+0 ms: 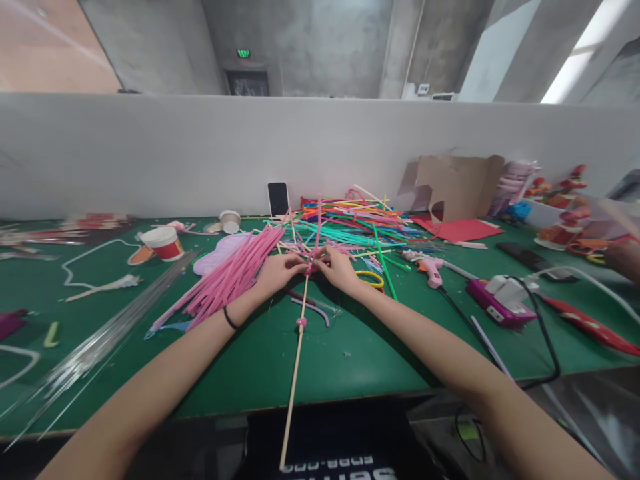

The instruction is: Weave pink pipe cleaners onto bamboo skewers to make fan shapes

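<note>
My left hand (281, 272) and my right hand (337, 268) meet over the middle of the table, fingertips pinched together. Between them is a pink pipe cleaner (319, 223), its loose end standing up and its lower part at a thin wooden stick (294, 380). The stick slants toward me past the table edge. Lower down it carries a small pink lump (301, 322). Fingers partly hide where pipe cleaner and stick meet. A bundle of pink pipe cleaners (235, 273) lies beside my left wrist, and a short lilac piece (317, 309) rests under the stick.
Behind my hands is a pile of coloured pipe cleaners (350, 217) and a phone (278, 199). Rightward are a pink glue gun (431, 270), a purple power strip (497, 303) with cables, and another person's hand (625, 257). Leftward lie a paper cup (164, 244) and thin wires (115, 320).
</note>
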Motion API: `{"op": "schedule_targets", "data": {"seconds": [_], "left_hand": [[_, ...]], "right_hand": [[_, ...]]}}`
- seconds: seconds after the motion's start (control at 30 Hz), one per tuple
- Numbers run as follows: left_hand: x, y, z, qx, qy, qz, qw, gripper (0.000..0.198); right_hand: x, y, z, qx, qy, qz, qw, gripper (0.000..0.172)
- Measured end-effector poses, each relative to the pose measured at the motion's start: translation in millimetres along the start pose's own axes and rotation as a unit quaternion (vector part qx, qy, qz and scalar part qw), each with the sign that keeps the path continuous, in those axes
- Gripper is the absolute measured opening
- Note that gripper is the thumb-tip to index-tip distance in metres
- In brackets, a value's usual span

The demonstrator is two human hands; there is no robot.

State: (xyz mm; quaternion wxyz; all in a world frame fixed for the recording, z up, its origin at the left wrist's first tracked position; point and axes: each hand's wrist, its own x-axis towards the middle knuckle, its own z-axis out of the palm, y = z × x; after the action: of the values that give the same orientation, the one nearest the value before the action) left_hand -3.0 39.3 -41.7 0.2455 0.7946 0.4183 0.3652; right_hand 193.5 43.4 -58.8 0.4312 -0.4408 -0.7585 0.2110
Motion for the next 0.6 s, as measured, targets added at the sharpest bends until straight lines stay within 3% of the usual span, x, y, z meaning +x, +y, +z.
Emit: {"op": "schedule_targets", "data": {"seconds": [0.13,0.37,0.6], "left_hand": [[0.1,-0.9,-0.3,0.003,-0.004,0.009,1.000,0.029],[-1.5,-1.1,0.2,-0.044,-0.007,-0.010,0.999,0.032],[2.8,1.0,4.4,-0.117,0.028,-0.020,0.993,0.042]], "right_hand": [[-1.0,-2.6,1.2,0.038,-0.001,0.007,0.999,0.009],[-1.4,-9.7,-3.2,0.001,-0.015,-0.062,0.998,0.015],[0.3,-9.6,-3.1,-0.016,-0.016,-0.030,0.999,0.021]]}}
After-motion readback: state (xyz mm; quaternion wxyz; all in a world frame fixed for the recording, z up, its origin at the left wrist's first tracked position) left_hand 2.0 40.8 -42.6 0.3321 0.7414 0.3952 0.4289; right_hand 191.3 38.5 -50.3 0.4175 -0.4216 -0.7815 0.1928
